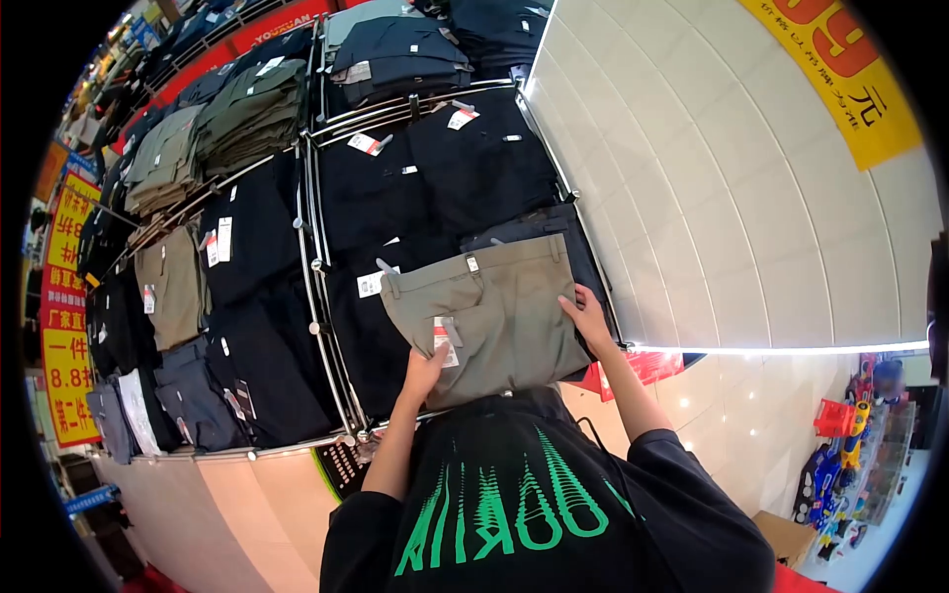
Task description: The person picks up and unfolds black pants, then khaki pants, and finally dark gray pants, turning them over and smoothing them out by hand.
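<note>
A folded pair of grey-khaki trousers (514,321) lies across the front of the rack, waistband toward the far side, partly over dark trousers (381,331). My left hand (425,374) grips its lower left part, thumb on top beside a red-and-white price tag (442,341). At the right edge, my right hand (588,314) is closed on the fabric, with some fingers hidden. A small white label (473,264) shows at the waistband.
Chrome rack bars (318,247) divide stacks of folded trousers, including an olive pile (252,114) and tan trousers (173,277). A white panel (732,188) stands to the right. Yellow-and-red signs (69,316) hang at left. A person (887,381) is at far right.
</note>
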